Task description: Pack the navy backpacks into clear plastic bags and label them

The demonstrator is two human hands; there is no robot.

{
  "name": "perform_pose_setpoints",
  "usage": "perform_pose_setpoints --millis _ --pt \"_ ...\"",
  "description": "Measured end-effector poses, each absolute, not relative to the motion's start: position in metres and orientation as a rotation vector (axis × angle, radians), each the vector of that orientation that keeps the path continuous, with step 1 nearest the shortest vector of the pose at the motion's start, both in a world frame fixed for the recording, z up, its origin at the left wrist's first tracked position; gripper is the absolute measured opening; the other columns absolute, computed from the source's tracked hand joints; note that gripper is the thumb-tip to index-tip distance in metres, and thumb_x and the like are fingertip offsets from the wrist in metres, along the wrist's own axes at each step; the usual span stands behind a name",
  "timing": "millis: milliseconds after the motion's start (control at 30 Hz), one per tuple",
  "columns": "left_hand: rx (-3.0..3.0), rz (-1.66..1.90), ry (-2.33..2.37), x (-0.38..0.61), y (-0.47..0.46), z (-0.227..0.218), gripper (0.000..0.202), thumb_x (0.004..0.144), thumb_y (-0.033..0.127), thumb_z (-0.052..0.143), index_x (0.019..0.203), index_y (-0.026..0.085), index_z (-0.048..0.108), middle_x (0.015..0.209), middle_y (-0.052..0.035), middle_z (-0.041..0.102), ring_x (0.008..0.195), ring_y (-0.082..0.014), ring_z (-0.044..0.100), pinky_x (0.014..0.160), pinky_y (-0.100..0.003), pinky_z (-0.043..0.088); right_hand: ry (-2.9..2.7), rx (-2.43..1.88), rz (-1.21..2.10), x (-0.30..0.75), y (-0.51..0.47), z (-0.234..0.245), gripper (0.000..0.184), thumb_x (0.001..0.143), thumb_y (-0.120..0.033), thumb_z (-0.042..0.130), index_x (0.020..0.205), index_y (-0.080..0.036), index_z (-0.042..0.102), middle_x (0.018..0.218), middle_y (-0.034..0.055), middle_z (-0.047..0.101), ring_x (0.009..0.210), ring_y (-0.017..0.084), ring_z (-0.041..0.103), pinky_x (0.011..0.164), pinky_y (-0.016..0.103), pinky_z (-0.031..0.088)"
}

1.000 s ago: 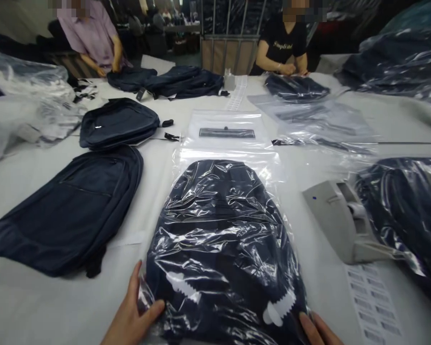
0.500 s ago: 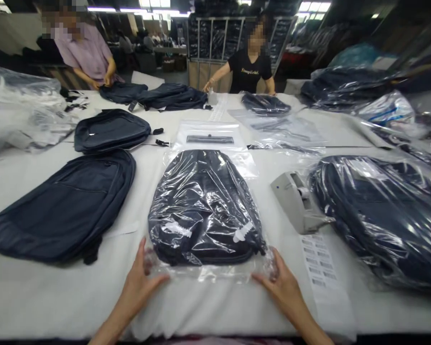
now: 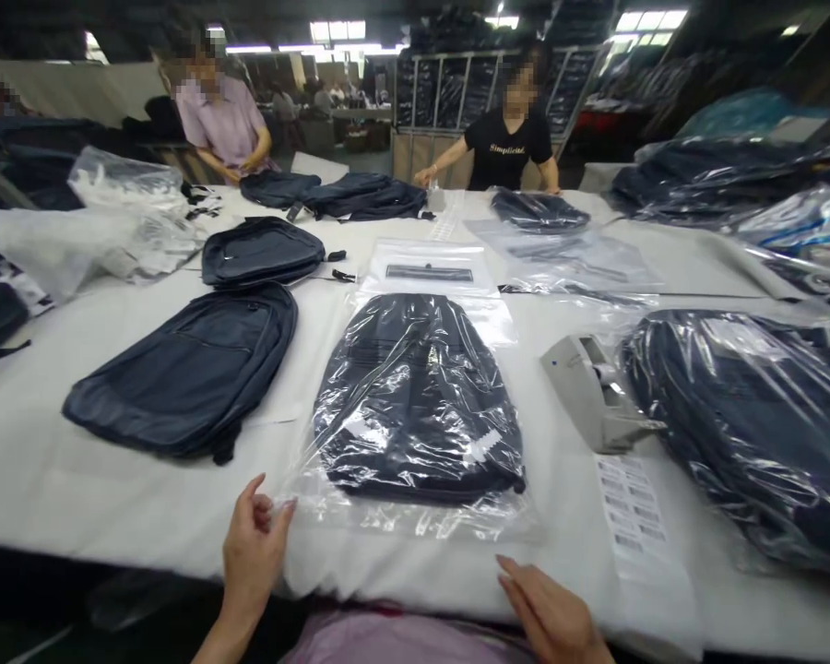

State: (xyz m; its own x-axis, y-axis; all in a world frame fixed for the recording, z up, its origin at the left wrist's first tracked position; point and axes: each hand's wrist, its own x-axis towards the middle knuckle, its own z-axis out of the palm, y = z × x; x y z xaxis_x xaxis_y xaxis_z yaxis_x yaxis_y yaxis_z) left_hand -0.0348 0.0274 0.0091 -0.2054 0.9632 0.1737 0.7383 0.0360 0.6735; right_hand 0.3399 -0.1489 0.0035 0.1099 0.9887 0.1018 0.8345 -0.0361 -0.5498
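A dark navy backpack lies flat in front of me inside a clear plastic bag, its straps side up with white pieces on the lower part. My left hand is beside the bag's near left corner, fingers bent and thumb apart, holding nothing; whether the thumb tip touches the plastic I cannot tell. Below the near right corner, my right hand is off the bag, fingers stretched out, with nothing in it. The bag's flap, with a dark printed strip, spreads out at the far end.
Unbagged backpacks lie to the left. A grey tape dispenser and a barcode label sheet are on the right, next to bagged backpacks. Clear bags lie farther back. Two people work across the table.
Both hands have come away from the bag's near corners, the right one down toward the table edge. The view has shifted left, so things appear farther right.
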Motion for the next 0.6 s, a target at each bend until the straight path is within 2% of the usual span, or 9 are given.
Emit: perform_pose_setpoints --millis 67,133,200,267,400,533,600 --pt "2.008 1.117 1.84 -0.018 0.013 0.014 0.045 0.081 0.042 0.06 0.12 0.019 0.052 0.084 -0.0037 0.058 0.074 -0.0212 0.058 0.073 -0.037 0.052 -2.085 -1.606 0.389 0.317 -0.131 0.009 0.036 0.092 -0.02 0.04 0.122 -0.021 0.06 0.101 0.0072 0.072 0.089 0.02 0.068 0.08 0.03 0.057" --pt "2.381 1.074 1.366 0.004 -0.001 0.018 0.023 0.086 0.025 0.055 0.108 0.022 0.058 0.081 -0.0046 0.061 0.074 -0.0198 0.058 0.072 -0.034 0.051 -2.27 -1.4 0.271 0.299 -0.11 0.015 0.04 0.091 -0.013 0.038 0.128 -0.02 0.054 0.112 0.0089 0.069 0.1 0.019 0.065 0.086 0.032 0.056" --pt "2.62 0.879 0.819 0.03 -0.013 0.019 0.024 0.089 0.014 0.044 0.102 0.022 0.062 0.081 -0.0056 0.065 0.072 -0.0177 0.059 0.068 -0.031 0.05 -2.36 -1.3 0.142 0.289 -0.092 0.019 0.04 0.091 -0.01 0.039 0.128 -0.017 0.053 0.12 0.0114 0.065 0.107 0.021 0.062 0.091 0.035 0.053" --pt "2.725 0.683 0.518 0.055 -0.019 0.019 0.031 0.09 0.011 0.036 0.105 0.02 0.062 0.093 -0.0087 0.068 0.08 -0.0181 0.06 0.073 -0.032 0.05 -2.383 -1.28 0.017 0.287 -0.081 0.021 0.038 0.092 -0.009 0.037 0.125 -0.015 0.054 0.122 0.0128 0.064 0.11 0.022 0.06 0.092 0.037 0.053" --pt "2.768 0.452 0.664 0.088 -0.021 0.011 0.038 0.09 0.015 0.041 0.126 0.016 0.051 0.126 -0.0128 0.058 0.109 -0.0244 0.053 0.095 -0.043 0.043 -2.369 -1.368 -0.271 0.298 -0.076 0.022 0.042 0.091 -0.004 0.032 0.128 -0.011 0.052 0.129 0.0155 0.058 0.123 0.023 0.051 0.094 0.038 0.053" --pt "2.762 0.406 0.824 0.094 -0.021 -0.005 0.041 0.089 0.018 0.048 0.13 0.018 0.048 0.135 -0.0093 0.053 0.113 -0.0264 0.051 0.094 -0.045 0.044 -2.274 -1.577 -0.512 0.314 -0.086 0.019 0.05 0.086 0.003 0.028 0.131 -0.006 0.048 0.137 0.0178 0.051 0.134 0.026 0.038 0.099 0.042 0.049" --pt "2.775 0.424 0.774 0.091 -0.02 -0.013 0.04 0.089 0.017 0.047 0.129 0.019 0.049 0.135 -0.0083 0.053 0.111 -0.0257 0.051 0.093 -0.044 0.046 -2.363 -1.517 -0.524 0.318 -0.094 0.016 0.049 0.087 0.001 0.03 0.131 -0.008 0.049 0.138 0.0155 0.05 0.135 0.026 0.036 0.1 0.043 0.048"
